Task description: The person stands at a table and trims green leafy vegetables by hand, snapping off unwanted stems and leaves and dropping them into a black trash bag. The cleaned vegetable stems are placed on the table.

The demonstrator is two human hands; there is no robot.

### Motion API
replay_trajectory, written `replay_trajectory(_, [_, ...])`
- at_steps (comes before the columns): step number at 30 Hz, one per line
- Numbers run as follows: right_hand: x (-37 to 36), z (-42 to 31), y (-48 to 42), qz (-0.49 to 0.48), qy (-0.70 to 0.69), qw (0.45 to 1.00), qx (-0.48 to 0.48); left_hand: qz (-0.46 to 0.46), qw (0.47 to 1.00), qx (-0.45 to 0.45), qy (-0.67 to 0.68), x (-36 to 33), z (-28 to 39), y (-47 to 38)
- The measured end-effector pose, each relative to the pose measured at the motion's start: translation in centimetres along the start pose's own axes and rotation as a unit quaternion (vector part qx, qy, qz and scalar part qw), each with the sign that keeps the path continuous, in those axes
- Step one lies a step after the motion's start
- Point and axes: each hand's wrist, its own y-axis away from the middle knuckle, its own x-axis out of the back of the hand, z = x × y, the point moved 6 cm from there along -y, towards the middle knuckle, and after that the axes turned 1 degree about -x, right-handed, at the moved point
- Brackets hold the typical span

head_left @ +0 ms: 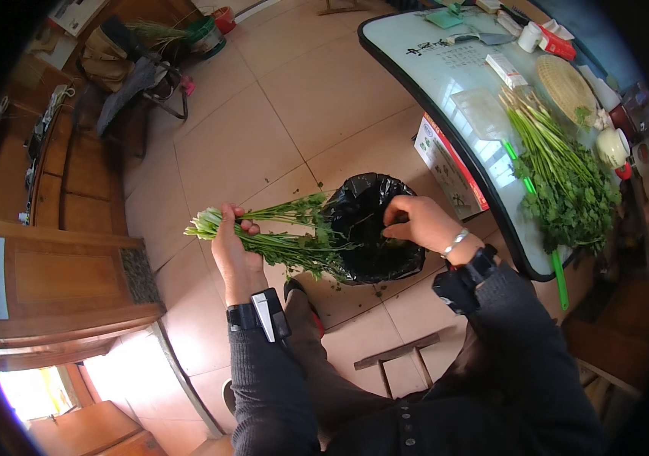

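My left hand point(234, 251) grips a bunch of coriander point(296, 245) around its stems. The pale cut ends point left, and the leafy ends reach the left rim of a bin lined with a black plastic bag point(373, 181). Above the right part of the bin, my right hand point(415, 219) hangs with its fingers curled and thumb tip near them. A small green bit shows by the fingertips; whether they pinch it is unclear. A larger bunch of coriander point(566, 176) lies on the glass-topped table point(432, 74) to the right.
A green-handled spatula point(558, 279) lies partly under the larger bunch and juts past the table edge. A woven round mat point(564, 88) and a knife point(481, 39) lie farther back. Below the table stands a printed carton point(449, 165). Leaf scraps dot the tiled floor point(353, 308).
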Motion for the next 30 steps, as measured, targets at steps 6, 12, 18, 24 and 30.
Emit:
replay_trajectory(6, [-1.6, -0.9, -0.8, 0.125, -0.072, 0.989, 0.034, -0.001, 0.996, 0.019, -0.082, -2.7, -2.2, 1.8])
replay_trajectory(12, [-2.7, -4.7, -0.5, 0.104, -0.044, 0.984, 0.137, 0.004, 0.995, 0.067, -0.076, -3.0, -4.9, 2.3])
replay_trajectory(18, [-0.2, 2.1, 0.9, 0.038, -0.129, 0.983, -0.122, 0.072, 0.997, -0.035, 0.021, 1.8, 0.6, -0.8])
replay_trajectory(24, [-1.4, -2.0, 1.2, 0.179, 0.038, 0.975, 0.129, 0.024, 0.995, 0.0, -0.093, -2.0, -4.3, 1.8])
replay_trajectory(30, [0.4, -1.9, 2.1, 0.165, 0.064, 0.977, 0.119, -0.001, 1.0, 0.011, -0.02, -2.6, -2.4, 1.1])
